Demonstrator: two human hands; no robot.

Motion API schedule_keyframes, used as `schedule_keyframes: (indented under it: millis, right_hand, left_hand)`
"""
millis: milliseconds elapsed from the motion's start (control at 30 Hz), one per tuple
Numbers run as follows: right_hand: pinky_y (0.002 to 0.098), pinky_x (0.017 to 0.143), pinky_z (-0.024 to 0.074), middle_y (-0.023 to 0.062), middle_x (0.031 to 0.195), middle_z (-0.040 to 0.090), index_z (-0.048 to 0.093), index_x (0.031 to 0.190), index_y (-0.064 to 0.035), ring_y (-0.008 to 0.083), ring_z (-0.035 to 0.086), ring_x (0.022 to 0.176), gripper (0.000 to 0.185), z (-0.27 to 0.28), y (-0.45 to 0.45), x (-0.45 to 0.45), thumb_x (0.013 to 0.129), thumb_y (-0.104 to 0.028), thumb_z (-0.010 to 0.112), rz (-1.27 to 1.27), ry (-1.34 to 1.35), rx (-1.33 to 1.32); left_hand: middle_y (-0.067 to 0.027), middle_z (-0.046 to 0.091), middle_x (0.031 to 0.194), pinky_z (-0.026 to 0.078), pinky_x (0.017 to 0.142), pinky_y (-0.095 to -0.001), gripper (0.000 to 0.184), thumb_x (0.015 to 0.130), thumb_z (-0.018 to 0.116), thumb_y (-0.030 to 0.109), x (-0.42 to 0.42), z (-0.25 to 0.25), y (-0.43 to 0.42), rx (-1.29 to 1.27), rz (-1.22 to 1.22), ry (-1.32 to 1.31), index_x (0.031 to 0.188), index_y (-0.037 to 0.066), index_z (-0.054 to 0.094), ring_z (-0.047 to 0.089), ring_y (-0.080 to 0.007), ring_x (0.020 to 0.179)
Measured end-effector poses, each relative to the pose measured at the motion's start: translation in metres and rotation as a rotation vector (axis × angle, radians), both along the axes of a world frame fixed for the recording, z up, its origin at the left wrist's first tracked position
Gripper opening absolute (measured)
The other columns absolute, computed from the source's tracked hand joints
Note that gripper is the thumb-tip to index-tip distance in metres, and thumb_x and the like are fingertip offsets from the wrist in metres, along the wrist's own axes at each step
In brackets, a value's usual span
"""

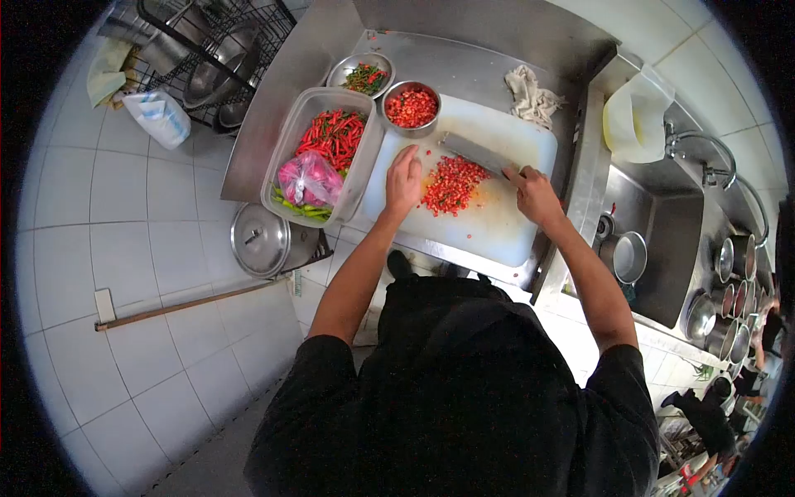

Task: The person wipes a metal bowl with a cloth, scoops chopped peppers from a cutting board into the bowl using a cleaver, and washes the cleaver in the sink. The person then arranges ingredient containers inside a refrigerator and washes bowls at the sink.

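Observation:
My right hand (pixel 536 196) is wrapped round the handle of a cleaver (pixel 476 152), whose wide blade lies over the far edge of a pile of chopped red chilies (pixel 451 186). The pile rests on a white cutting board (pixel 505 236). To the left of the pile, my left hand (pixel 404 180) is at the board with its fingers stretched out and nothing visible in it. Just beyond that hand stands a steel bowl (pixel 408 131) with chopped chilies. A plastic tub (pixel 362 176) at the board's left holds whole red chilies, green ones and a knotted bag of pink items.
A small steel dish (pixel 338 76) with chilies and a crumpled cloth (pixel 530 95) lie behind the board. On the right is a sink (pixel 672 224) with a pot (pixel 623 257). A lidded pot (pixel 260 240) stands lower left. Other people work at far right.

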State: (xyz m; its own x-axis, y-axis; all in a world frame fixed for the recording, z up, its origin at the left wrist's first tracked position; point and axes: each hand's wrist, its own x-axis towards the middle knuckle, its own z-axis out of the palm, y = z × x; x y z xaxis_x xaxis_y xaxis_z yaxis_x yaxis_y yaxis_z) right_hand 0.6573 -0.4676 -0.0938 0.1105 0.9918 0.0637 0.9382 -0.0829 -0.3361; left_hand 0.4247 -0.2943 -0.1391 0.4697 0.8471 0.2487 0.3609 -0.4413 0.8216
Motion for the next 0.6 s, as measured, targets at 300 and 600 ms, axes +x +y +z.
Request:
schedule_keyframes:
  millis: [300, 600]
  right_hand:
    - [0.0431, 0.075, 0.0476, 0.0193, 0.086, 0.054, 0.056, 0.12, -0.0088, 0.0365, 0.057, 0.081, 0.051, 0.021, -0.048, -0.03, 0.07, 0.001, 0.051, -0.108, 0.13, -0.029]
    - [0.0434, 0.074, 0.0476, 0.0188, 0.083, 0.055, 0.058, 0.116, -0.0083, 0.0354, 0.057, 0.08, 0.049, 0.009, -0.061, -0.067, 0.069, 0.002, 0.051, -0.275, 0.033, 0.001]
  left_hand:
    - [-0.0223, 0.051, 0.122, 0.035, 0.101, -0.0399, 0.034, 0.089, 0.046, 0.016, -0.004, -0.005, -0.013, 0.142, -0.102, 0.082, 0.114, -0.005, 0.053, 0.046, -0.0366, 0.116]
    - [-0.0216, 0.05, 0.123, 0.035, 0.1, -0.0392, 0.034, 0.09, 0.045, 0.016, 0.008, -0.01, -0.016, 0.087, -0.344, 0.114, 0.114, -0.006, 0.053, 0.047, -0.0354, 0.116]
